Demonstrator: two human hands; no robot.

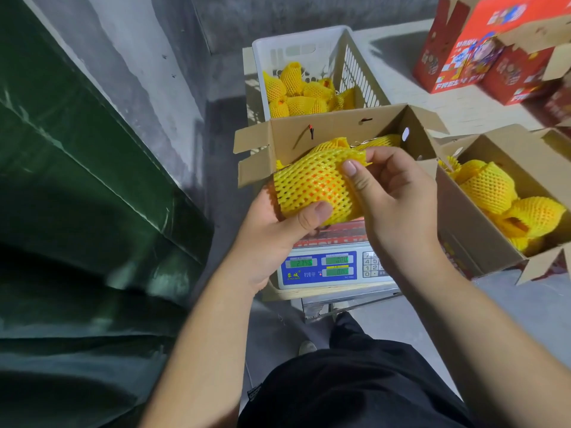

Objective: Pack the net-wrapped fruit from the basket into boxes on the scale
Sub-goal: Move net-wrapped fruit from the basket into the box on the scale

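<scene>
Nearest: scale [321,268], display lit, just below both hands. L hand [272,233] cups the fruit [315,183] from under, thumb curled over its near side; R hand [392,196] pinches the net's loose top end, fingers curled on it. Fruit's long axis runs near-left to far-right, hanging right over the near edge of the box [340,131] on the scale. Drop point looks straight ahead & down, w/ R hand nearer the opening. Beyond: basket [309,47], more wrapped fruit inside.
</scene>
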